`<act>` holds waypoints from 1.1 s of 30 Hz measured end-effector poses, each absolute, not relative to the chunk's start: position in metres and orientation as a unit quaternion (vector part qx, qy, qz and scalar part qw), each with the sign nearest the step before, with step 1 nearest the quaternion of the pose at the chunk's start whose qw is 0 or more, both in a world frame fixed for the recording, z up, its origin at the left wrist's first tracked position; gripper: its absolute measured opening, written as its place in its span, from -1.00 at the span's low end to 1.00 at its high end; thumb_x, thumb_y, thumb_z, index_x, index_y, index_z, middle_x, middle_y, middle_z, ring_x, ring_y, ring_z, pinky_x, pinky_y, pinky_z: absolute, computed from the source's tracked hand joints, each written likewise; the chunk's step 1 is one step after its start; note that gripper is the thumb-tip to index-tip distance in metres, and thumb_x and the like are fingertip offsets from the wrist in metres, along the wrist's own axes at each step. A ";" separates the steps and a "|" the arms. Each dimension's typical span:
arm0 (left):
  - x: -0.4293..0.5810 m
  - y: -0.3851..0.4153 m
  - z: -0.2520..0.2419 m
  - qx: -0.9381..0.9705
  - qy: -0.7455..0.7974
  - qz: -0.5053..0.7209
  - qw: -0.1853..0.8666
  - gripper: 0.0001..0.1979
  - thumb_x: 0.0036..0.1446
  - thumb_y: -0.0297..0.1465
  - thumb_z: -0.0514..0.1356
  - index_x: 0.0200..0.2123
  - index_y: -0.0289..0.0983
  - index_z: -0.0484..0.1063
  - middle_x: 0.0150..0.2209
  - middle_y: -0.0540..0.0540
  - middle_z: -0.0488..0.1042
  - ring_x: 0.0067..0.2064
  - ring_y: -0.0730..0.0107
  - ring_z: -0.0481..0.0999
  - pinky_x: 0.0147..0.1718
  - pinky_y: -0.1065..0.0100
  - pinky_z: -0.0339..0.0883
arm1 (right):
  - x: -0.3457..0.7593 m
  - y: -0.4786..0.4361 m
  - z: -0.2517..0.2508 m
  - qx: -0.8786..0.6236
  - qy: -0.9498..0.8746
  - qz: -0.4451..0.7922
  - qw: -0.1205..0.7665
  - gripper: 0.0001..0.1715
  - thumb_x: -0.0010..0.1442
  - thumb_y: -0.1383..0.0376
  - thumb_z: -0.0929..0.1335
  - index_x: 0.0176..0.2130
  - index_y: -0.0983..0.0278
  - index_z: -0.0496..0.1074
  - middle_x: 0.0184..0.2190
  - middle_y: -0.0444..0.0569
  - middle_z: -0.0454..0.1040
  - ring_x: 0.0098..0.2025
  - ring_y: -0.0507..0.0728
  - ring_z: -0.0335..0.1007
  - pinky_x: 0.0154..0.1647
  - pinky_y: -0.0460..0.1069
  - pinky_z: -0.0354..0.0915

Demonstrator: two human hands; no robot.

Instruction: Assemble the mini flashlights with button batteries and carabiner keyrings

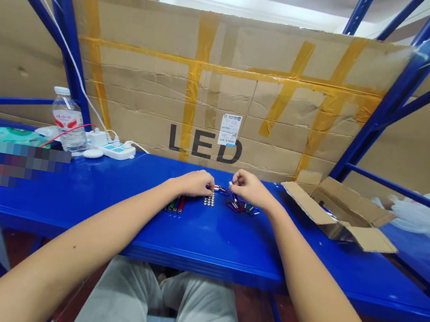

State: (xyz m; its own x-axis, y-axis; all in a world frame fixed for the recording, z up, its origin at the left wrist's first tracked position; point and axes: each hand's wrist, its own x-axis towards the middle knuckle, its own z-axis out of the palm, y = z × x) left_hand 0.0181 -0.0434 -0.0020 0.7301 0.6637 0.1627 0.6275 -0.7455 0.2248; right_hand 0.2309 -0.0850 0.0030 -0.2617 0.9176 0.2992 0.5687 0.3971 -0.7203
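1. Right now both hands meet near the middle of the blue table. The left hand and the right hand are each closed in a pinch on one end of a small metal piece held between them, just above the tabletop.
2. Directly below that piece sits a tight cluster of small silver cells — too small to say what they are for certain.
3. Beside the left hand lie a few coloured pen-like tubes, side by side. Under the right hand is a loose tangle of coloured clips and rings.
4. An open cardboard box lies to the right, well apart from the hands.
5. At the far left stand a water bottle and a white power strip with a red wire running off the table edge.
6. Risks, as I judge them: the piece is tiny and held only by fingertips, so a slip would drop it into the silver cluster and scatter it. A sweep of the right wrist could drag the tangle of clips along.
7. The bottle close to the power strip is a spill hazard — a knock from an elbow would be enough.
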 end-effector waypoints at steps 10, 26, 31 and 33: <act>-0.001 -0.031 0.003 0.923 0.369 0.078 0.081 -0.85 0.01 -0.34 0.25 -0.37 -0.26 0.59 -0.29 -0.11 0.59 -0.29 0.35 0.49 -0.31 0.40 0.22 | 0.232 -0.086 0.001 -0.499 -0.750 0.253 0.353 -0.78 -0.03 0.31 0.36 -0.31 0.26 0.28 -0.52 -0.19 0.36 -0.52 -0.01 0.24 -0.50 -0.09 0.18; -0.018 -0.024 0.009 0.912 0.387 0.040 0.125 -0.84 -0.03 -0.43 0.26 -0.32 -0.25 0.60 -0.35 -0.06 0.59 -0.33 0.38 0.50 -0.36 0.44 0.23 | 0.231 -0.082 -0.005 -0.480 -0.746 0.319 0.334 -0.83 0.04 0.33 0.37 -0.28 0.30 0.37 -0.53 -0.08 0.47 -0.50 0.07 0.42 -0.60 -0.10 0.23; -0.017 -0.023 0.007 0.903 0.415 0.026 0.108 -0.86 -0.07 -0.44 0.28 -0.35 -0.27 0.55 -0.38 -0.05 0.56 -0.35 0.40 0.48 -0.42 0.46 0.19 | 0.231 -0.076 -0.013 -0.466 -0.759 0.312 0.331 -0.83 0.04 0.33 0.37 -0.30 0.28 0.34 -0.51 -0.09 0.51 -0.56 0.02 0.38 -0.57 -0.10 0.29; -0.018 -0.021 0.007 0.899 0.423 0.023 0.109 -0.84 -0.07 -0.41 0.30 -0.33 -0.27 0.55 -0.35 -0.07 0.57 -0.34 0.39 0.48 -0.40 0.45 0.21 | 0.231 -0.076 -0.015 -0.468 -0.760 0.316 0.322 -0.83 0.03 0.32 0.38 -0.31 0.27 0.33 -0.50 -0.09 0.52 -0.58 0.01 0.37 -0.57 -0.10 0.30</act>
State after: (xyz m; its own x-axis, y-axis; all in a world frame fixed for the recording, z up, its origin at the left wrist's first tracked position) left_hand -0.0183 -0.0207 0.0066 0.6404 0.7662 -0.0521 0.7563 -0.6175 0.2160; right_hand 0.2306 -0.0756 -0.0146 -0.3547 0.9145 0.1947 0.5071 0.3631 -0.7817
